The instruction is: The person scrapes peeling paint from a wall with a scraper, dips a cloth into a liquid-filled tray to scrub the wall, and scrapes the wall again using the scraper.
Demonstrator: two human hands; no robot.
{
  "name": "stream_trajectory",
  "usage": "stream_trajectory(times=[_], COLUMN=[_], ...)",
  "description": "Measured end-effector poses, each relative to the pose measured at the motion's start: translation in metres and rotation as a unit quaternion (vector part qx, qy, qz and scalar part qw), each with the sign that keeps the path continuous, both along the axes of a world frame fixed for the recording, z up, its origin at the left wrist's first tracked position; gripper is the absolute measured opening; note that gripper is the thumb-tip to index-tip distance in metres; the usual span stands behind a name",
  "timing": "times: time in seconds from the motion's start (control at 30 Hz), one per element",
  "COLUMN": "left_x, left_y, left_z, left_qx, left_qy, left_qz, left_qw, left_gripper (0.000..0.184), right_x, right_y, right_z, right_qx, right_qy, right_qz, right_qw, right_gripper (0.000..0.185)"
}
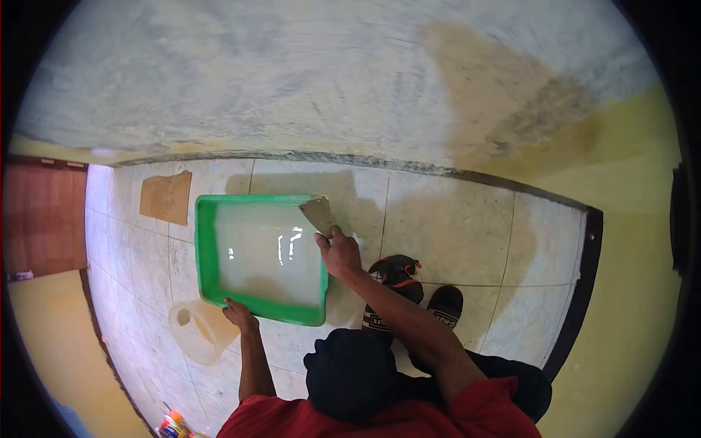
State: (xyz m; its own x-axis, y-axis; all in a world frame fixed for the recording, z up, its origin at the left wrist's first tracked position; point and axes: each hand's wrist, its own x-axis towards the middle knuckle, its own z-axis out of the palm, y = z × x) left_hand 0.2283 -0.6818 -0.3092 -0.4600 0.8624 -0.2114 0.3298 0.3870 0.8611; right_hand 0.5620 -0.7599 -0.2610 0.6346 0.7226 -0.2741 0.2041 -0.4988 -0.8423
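Observation:
A green rectangular tray [208, 281] sits on the tiled floor, with a smooth, shiny whitish liquid spread inside it. My left hand [239, 314] is closed on its near rim, toward the left corner. In my right hand [340, 252] is a putty knife [316, 214], its handle mostly covered by my fingers. The blade points away from me, over the tray's far right corner, with pale residue on its edge. Whether the blade touches the rim, I cannot tell. Beside my left hand is a translucent plastic container [191, 343], tilted or lying over.
A brown flat piece [166, 198] lies left of the tray. My feet in black sandals [445, 306] are to its right. Ahead stands a wall [292, 87] with whitish coating and a bare brownish patch. A reddish-brown door [44, 219] is at left, a colourful packet [174, 423] at lower left.

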Motion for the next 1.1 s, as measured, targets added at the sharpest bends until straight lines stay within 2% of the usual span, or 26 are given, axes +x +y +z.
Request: stream_trajectory(times=[0.03, 0.23, 0.27, 0.3, 0.37, 0.4, 0.47, 0.5, 0.53, 0.57, 0.63, 0.67, 0.7, 0.77, 0.8, 0.83, 0.9, 0.93, 1.0, 1.1], left_x=[0.003, 0.039, 0.04, 0.059, 0.093, 0.085, 0.154, 0.235, 0.284, 0.339, 0.407, 0.422, 0.426, 0.441, 0.449, 0.445, 0.443, 0.444, 0.448, 0.452], left_y=[0.009, 0.043, 0.048, 0.052, 0.055, 0.073, 0.071, 0.043, 0.021, -0.009, -0.068, -0.087, -0.101, -0.137, -0.146, -0.148, -0.154, -0.151, -0.139, -0.112], left_z=[0.003, 0.057, 0.072, 0.091, 0.139, 0.137, 0.203, 0.258, 0.298, 0.339, 0.387, 0.402, 0.414, 0.423, 0.419, 0.41, 0.402, 0.401, 0.4, 0.382], left_qx=[-0.042, -0.063, -0.13, -0.132, -0.254, -0.178, -0.053, 0.018, 0.08, 0.087, 0.074, 0.066, 0.026, -0.051, -0.039, -0.035, -0.074, -0.067, -0.129, -0.092], left_qy=[-0.003, -0.094, -0.11, -0.1, 0.056, 0.002, 0.058, 0.072, 0.034, 0.025, 0.005, 0.102, 0.164, 0.18, 0.192, 0.219, 0.246, 0.245, 0.323, 0.323], left_qz=[0.026, -0.02, -0.083, -0.106, -0.068, -0.163, -0.224, -0.262, -0.387, -0.464, -0.605, -0.706, -0.774, -0.868, -0.91, -0.924, -0.919, -0.924, -0.882, -0.905], left_qw=[0.999, 0.993, 0.982, 0.981, 0.963, 0.97, 0.971, 0.962, 0.918, 0.881, 0.793, 0.698, 0.611, 0.459, 0.367, 0.312, 0.299, 0.287, 0.318, 0.261], left_gripper=[0.06, 0.055, 0.056, 0.056, 0.064, 0.072, 0.071, 0.065, 0.06, 0.057, 0.053, 0.054, 0.05, 0.062, 0.067, 0.065, 0.055, 0.055, 0.043, 0.035], right_x=[0.0, -0.014, -0.015, -0.01, -0.007, -0.004, -0.002, 0.003, 0.009, 0.018, 0.043, 0.05, 0.075, 0.096, 0.112, 0.124, 0.148, 0.153, 0.158, 0.158], right_y=[0.005, 0.036, 0.039, 0.033, 0.029, 0.024, 0.016, 0.011, 0.006, -0.002, -0.014, -0.015, -0.034, -0.028, -0.031, -0.037, -0.043, -0.04, -0.033, -0.015], right_z=[0.001, -0.003, -0.003, -0.006, 0.0, 0.01, 0.033, 0.043, 0.049, 0.061, 0.083, 0.081, 0.108, 0.105, 0.112, 0.119, 0.134, 0.138, 0.152, 0.153], right_qx=[-0.017, 0.008, -0.001, 0.002, 0.042, 0.038, 0.061, 0.073, 0.091, 0.097, 0.185, 0.232, 0.252, 0.319, 0.353, 0.357, 0.493, 0.484, 0.494, 0.506], right_qy=[0.009, 0.033, 0.025, 0.032, 0.056, 0.127, 0.194, 0.247, 0.285, 0.292, 0.269, 0.216, 0.297, 0.297, 0.286, 0.286, 0.337, 0.31, 0.309, 0.296], right_qz=[0.001, -0.023, -0.027, -0.052, -0.031, -0.065, -0.141, -0.192, -0.212, -0.216, -0.38, -0.425, -0.448, -0.533, -0.557, -0.565, -0.53, -0.524, -0.533, -0.558], right_qw=[1.0, 0.999, 0.999, 0.998, 0.997, 0.989, 0.969, 0.947, 0.93, 0.927, 0.865, 0.848, 0.804, 0.725, 0.695, 0.686, 0.602, 0.629, 0.614, 0.587], right_gripper=[0.039, 0.035, 0.037, 0.037, 0.039, 0.04, 0.04, 0.039, 0.048, 0.048, 0.055, 0.056, 0.048, 0.045, 0.043, 0.043, 0.043, 0.042, 0.041, 0.041])
